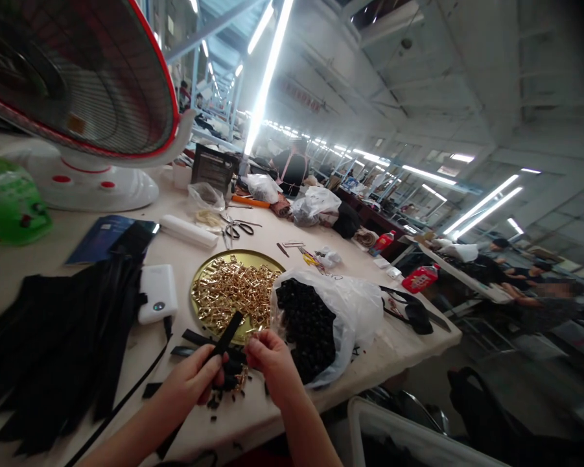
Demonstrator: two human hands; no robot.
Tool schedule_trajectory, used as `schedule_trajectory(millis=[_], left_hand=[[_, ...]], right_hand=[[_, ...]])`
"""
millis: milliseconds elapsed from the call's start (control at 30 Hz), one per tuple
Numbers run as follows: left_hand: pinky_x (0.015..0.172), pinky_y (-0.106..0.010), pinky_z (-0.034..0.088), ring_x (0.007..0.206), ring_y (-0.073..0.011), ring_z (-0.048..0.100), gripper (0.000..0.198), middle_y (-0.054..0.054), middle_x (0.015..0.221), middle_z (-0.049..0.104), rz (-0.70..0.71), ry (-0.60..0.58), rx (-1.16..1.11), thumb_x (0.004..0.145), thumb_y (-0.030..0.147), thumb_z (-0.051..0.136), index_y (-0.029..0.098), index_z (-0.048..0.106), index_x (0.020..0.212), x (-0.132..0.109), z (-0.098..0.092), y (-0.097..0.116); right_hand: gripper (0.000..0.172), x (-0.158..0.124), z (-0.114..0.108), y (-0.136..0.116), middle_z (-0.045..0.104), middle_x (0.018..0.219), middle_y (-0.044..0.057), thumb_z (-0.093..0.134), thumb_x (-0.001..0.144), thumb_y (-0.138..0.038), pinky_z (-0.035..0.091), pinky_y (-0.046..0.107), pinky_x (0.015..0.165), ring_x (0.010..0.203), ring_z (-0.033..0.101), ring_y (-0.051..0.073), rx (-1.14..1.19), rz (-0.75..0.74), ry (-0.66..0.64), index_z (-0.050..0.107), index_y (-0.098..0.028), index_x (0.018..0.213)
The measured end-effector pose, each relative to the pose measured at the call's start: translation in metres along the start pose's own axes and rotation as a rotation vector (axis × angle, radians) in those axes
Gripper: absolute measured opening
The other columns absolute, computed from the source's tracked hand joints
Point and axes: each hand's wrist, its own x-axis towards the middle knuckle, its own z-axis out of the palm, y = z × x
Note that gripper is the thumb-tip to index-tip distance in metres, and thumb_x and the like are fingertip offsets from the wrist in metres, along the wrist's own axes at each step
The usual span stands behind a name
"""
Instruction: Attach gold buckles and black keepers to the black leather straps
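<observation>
My left hand is closed round a short black strap whose free end sticks up toward the tray. My right hand pinches a small gold metal piece at the strap's lower end. Under both hands lie a few more black strap pieces and small gold parts. Just beyond my fingers sits a round gold tray heaped with gold metal fittings. Right of it an open clear plastic bag holds many small black parts.
A pile of black straps covers the left of the table, with a white power bank and cable beside it. A red-rimmed fan, scissors, bags and red bottles stand further back. Other people work at distant tables.
</observation>
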Motion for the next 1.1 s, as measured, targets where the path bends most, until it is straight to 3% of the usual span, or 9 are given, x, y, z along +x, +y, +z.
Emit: schedule_trajectory(millis=[67, 133, 367, 500, 667, 800, 867, 967, 1100], left_hand=[[0.038, -0.02, 0.026, 0.038, -0.0071, 0.034, 0.037, 0.009, 0.05, 0.044, 0.014, 0.008, 0.0, 0.066, 0.056, 0.046, 0.019, 0.047, 0.071, 0.002, 0.004, 0.003], [0.038, -0.019, 0.025, 0.038, -0.0071, 0.033, 0.036, 0.01, 0.047, 0.04, 0.002, -0.014, 0.021, 0.065, 0.055, 0.048, 0.02, 0.045, 0.068, 0.003, 0.006, 0.002], [0.036, -0.019, 0.022, 0.036, -0.0061, 0.029, 0.032, 0.011, 0.046, 0.037, -0.058, -0.098, 0.124, 0.068, 0.051, 0.046, 0.019, 0.046, 0.071, -0.002, 0.004, -0.008], [0.036, -0.018, 0.025, 0.037, -0.0063, 0.033, 0.034, 0.01, 0.05, 0.039, -0.037, -0.125, 0.155, 0.07, 0.053, 0.044, 0.019, 0.045, 0.07, -0.003, 0.002, -0.009], [0.034, -0.018, 0.021, 0.035, -0.0061, 0.03, 0.04, 0.008, 0.053, 0.043, -0.037, -0.169, 0.185, 0.076, 0.055, 0.034, 0.019, 0.049, 0.086, -0.01, 0.001, -0.008], [0.044, -0.02, 0.036, 0.046, -0.0109, 0.044, 0.035, 0.005, 0.055, 0.05, 0.002, -0.22, 0.334, 0.078, 0.049, 0.037, 0.019, 0.055, 0.087, -0.017, 0.0, -0.006], [0.059, -0.022, 0.045, 0.061, -0.0148, 0.055, 0.032, 0.002, 0.068, 0.061, 0.066, -0.239, 0.403, 0.079, 0.045, 0.039, 0.021, 0.058, 0.087, -0.017, -0.003, -0.005], [0.08, -0.025, 0.044, 0.087, -0.0194, 0.059, 0.029, -0.001, 0.095, 0.067, 0.169, -0.237, 0.478, 0.081, 0.041, 0.041, 0.025, 0.061, 0.094, -0.016, -0.009, -0.002], [0.071, -0.024, 0.044, 0.076, -0.0172, 0.058, 0.027, 0.0, 0.08, 0.065, 0.177, -0.244, 0.503, 0.083, 0.041, 0.039, 0.023, 0.06, 0.084, -0.018, -0.008, 0.003]], right_hand=[[0.024, -0.021, 0.012, -0.001, 0.058, 0.065, 0.0, 0.067, 0.066, -0.035, 0.041, 0.021, 0.052, 0.051, 0.05, 0.008, 0.458, 0.113, -0.106, 0.056, -0.016, 0.074], [0.027, -0.035, 0.021, -0.001, 0.057, 0.063, -0.001, 0.075, 0.057, -0.033, 0.039, 0.02, 0.051, 0.05, 0.048, 0.007, 0.685, 0.197, -0.146, 0.058, -0.015, 0.069], [0.033, -0.044, 0.025, 0.009, 0.057, 0.062, -0.005, 0.077, 0.055, -0.026, 0.04, 0.022, 0.055, 0.055, 0.051, 0.009, 0.558, 0.065, -0.08, 0.06, -0.019, 0.081], [0.022, -0.045, 0.022, 0.012, 0.059, 0.064, -0.003, 0.074, 0.061, -0.027, 0.041, 0.023, 0.057, 0.058, 0.053, 0.01, 0.46, -0.004, -0.054, 0.063, -0.018, 0.077], [0.03, -0.041, 0.013, 0.005, 0.062, 0.065, -0.004, 0.079, 0.054, -0.028, 0.046, 0.02, 0.056, 0.053, 0.054, 0.007, 0.812, 0.142, 0.129, 0.062, -0.019, 0.077], [0.037, -0.04, 0.007, -0.001, 0.064, 0.068, -0.004, 0.083, 0.047, -0.021, 0.049, 0.015, 0.056, 0.054, 0.057, 0.004, 1.094, 0.32, 0.135, 0.063, -0.019, 0.079], [0.038, -0.042, 0.007, -0.002, 0.065, 0.069, -0.003, 0.083, 0.048, -0.02, 0.049, 0.014, 0.054, 0.053, 0.057, 0.004, 1.124, 0.372, 0.103, 0.063, -0.017, 0.08], [0.039, -0.048, 0.013, 0.001, 0.066, 0.073, -0.001, 0.083, 0.048, -0.02, 0.048, 0.013, 0.052, 0.052, 0.056, 0.003, 1.129, 0.437, 0.066, 0.064, -0.015, 0.081], [0.029, -0.057, 0.029, 0.006, 0.063, 0.066, -0.002, 0.08, 0.055, -0.023, 0.044, 0.015, 0.049, 0.049, 0.052, 0.004, 0.991, 0.314, 0.057, 0.063, -0.015, 0.077]])
